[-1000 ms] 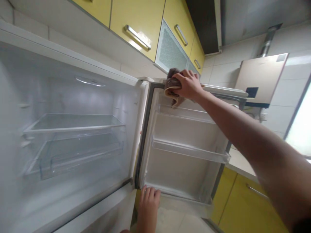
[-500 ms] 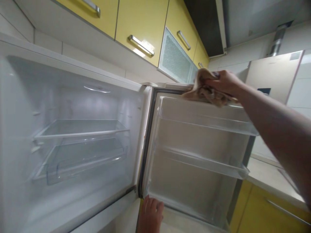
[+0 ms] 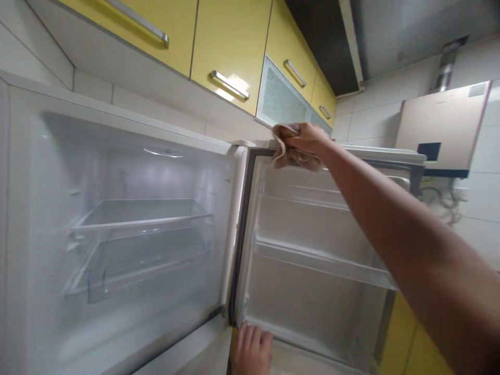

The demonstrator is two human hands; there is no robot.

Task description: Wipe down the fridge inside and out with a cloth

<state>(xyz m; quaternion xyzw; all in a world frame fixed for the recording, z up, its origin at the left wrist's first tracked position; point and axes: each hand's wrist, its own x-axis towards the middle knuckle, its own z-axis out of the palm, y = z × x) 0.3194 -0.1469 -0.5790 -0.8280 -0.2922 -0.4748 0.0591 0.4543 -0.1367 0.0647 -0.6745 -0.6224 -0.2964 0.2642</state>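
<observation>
A white fridge (image 3: 23, 219) stands open, with its door (image 3: 312, 307) swung to the right. My right hand (image 3: 308, 139) grips a brown cloth (image 3: 291, 156), pressed on the door's top edge close to the hinge side. My left hand (image 3: 253, 350) rests at the lower hinge-side corner of the door, fingers curled against its bottom edge; whether it holds anything there is hidden. Clear door racks (image 3: 324, 264) line the inner door. Inside the fridge are glass shelves (image 3: 144, 223).
Yellow wall cabinets (image 3: 230, 41) with metal handles hang above the fridge. A water heater (image 3: 441, 125) with a pipe is on the tiled wall at the right. Yellow lower cabinets (image 3: 398, 338) show behind the door.
My right hand has moved left along the door's top edge with the cloth, towards the hinge. My left hand stays at the lower corner. The view has shifted slightly.
</observation>
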